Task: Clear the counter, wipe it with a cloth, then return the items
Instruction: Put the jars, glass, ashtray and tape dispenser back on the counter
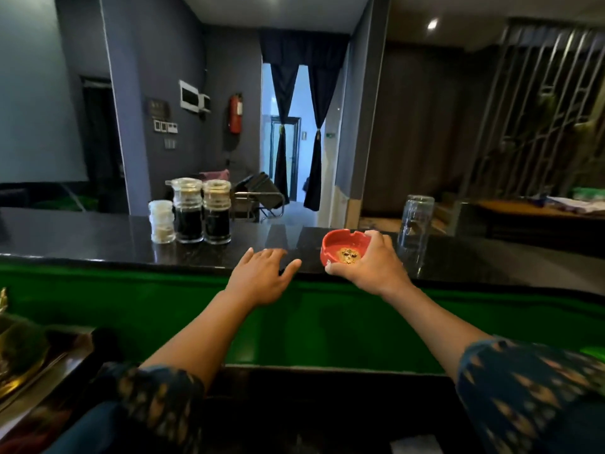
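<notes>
- Nearest us, our left hand point(262, 273) hovers at the black worktop point(98, 237) edge, fingers spread apart, holding nothing.
- Our right hand point(373, 267) grips the red ashtray point(340, 249); its gold emblem is unreadable.
- Farther back stand three jars point(188, 211) and a clear glass point(415, 221), without legible labels.

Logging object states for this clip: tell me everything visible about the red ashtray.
The red ashtray is a glossy, squarish dish, ceramic by the look, with rounded corners and a notch in its far rim. A gold emblem sits on its inner floor; its detail is blurred. It is tilted, its inside facing the camera, over the near edge of the black counter. The right hand has it in its grip, fingers over the far right rim, thumb at the near edge. Whether it touches the counter cannot be told.
</notes>
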